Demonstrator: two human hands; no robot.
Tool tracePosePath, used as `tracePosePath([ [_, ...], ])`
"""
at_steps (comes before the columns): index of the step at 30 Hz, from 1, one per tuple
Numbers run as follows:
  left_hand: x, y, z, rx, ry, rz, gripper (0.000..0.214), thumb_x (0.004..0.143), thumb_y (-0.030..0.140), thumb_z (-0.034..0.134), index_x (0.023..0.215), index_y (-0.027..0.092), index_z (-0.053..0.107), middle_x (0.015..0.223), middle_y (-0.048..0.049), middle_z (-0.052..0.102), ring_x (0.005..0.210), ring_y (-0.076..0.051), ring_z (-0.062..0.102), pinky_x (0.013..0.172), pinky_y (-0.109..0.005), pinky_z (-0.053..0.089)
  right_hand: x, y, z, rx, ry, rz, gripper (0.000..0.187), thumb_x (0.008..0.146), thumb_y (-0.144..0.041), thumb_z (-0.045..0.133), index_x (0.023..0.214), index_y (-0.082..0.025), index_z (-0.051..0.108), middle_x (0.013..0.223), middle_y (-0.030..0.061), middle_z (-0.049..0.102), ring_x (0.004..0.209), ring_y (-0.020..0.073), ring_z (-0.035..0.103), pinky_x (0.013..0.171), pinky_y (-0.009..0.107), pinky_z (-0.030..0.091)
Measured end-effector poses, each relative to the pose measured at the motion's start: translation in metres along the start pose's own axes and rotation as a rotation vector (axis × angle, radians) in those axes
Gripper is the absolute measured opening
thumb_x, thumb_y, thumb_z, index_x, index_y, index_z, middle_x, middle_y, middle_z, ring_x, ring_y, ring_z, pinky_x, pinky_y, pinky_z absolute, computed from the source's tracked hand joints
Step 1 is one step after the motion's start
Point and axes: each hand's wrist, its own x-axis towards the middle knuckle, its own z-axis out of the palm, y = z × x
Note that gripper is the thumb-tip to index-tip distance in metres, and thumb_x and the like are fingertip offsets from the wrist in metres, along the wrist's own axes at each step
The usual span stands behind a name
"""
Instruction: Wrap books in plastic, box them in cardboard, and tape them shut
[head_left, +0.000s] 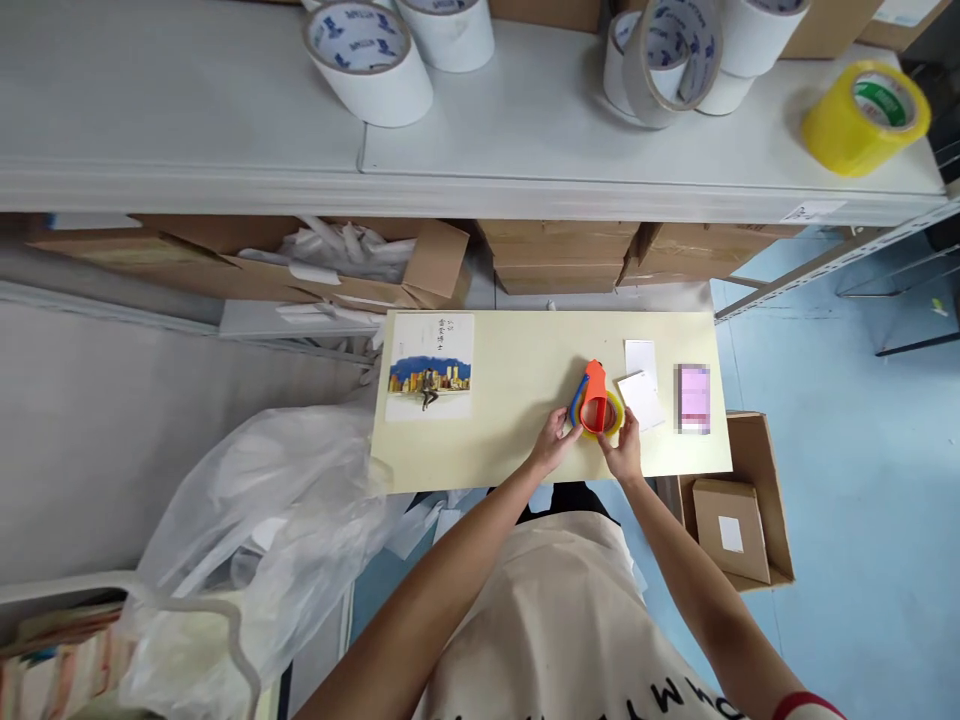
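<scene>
Over the pale table (pixel 517 380), an orange and blue tape dispenser (pixel 595 385) is between my two hands. A yellowish roll of tape (pixel 616 412) sits at its near right side. My left hand (pixel 555 440) is closed on the dispenser's left lower edge. On the other side, my right hand (pixel 624 448) has its thumb and fingers on the tape roll. Right of the dispenser lie white cards or slips of paper (pixel 642 402). A book with a city picture on its cover (pixel 430 367) rests at the table's left end.
A blurred pink rectangular thing (pixel 693 399) lies at the table's right end. Tape rolls (pixel 375 70) and a yellow roll (pixel 866 118) stand on the shelf (pixel 225 110) above. An open carton (pixel 776 510) is at lower right, a clear plastic bag (pixel 262 520) at left.
</scene>
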Motion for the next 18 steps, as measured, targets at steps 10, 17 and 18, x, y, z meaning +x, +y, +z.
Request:
tracePosePath([
  [10, -0.114, 0.007, -0.108, 0.286, 0.332, 0.134, 0.068, 0.077, 0.052, 0.067, 0.136, 0.023, 0.048, 0.146, -0.0111, 0.05, 0.141, -0.027, 0.04, 0.116, -0.044, 0.034, -0.019, -0.086, 0.033, 0.064, -0.278, -0.473, 0.058, 0.091, -0.033, 0.054, 0.144, -0.021, 0.034, 0.15, 0.0193, 0.04, 0.139, 0.031, 0.041, 0.107, 0.054, 0.045],
  [17, -0.204, -0.005, -0.205, 0.263, 0.798, 0.184, 0.064, 0.077, 0.055, 0.063, 0.129, 0.019, 0.053, 0.133, -0.0144, 0.061, 0.127, -0.032, 0.055, 0.106, -0.048, 0.045, -0.05, -0.146, 0.122, 0.053, -0.587, -0.668, 0.042, 0.091, -0.03, 0.05, 0.131, -0.02, 0.051, 0.138, 0.0156, 0.055, 0.129, 0.0267, 0.053, 0.104, 0.051, 0.05],
  [18, -0.217, -0.009, -0.218, 0.265, 0.848, 0.188, 0.064, 0.078, 0.056, 0.062, 0.129, 0.019, 0.053, 0.131, -0.0139, 0.063, 0.124, -0.032, 0.058, 0.104, -0.048, 0.047, -0.058, -0.153, 0.135, 0.039, -0.621, -0.672, 0.041, 0.09, -0.03, 0.049, 0.13, -0.02, 0.052, 0.136, 0.0155, 0.056, 0.127, 0.0264, 0.055, 0.103, 0.05, 0.05],
])
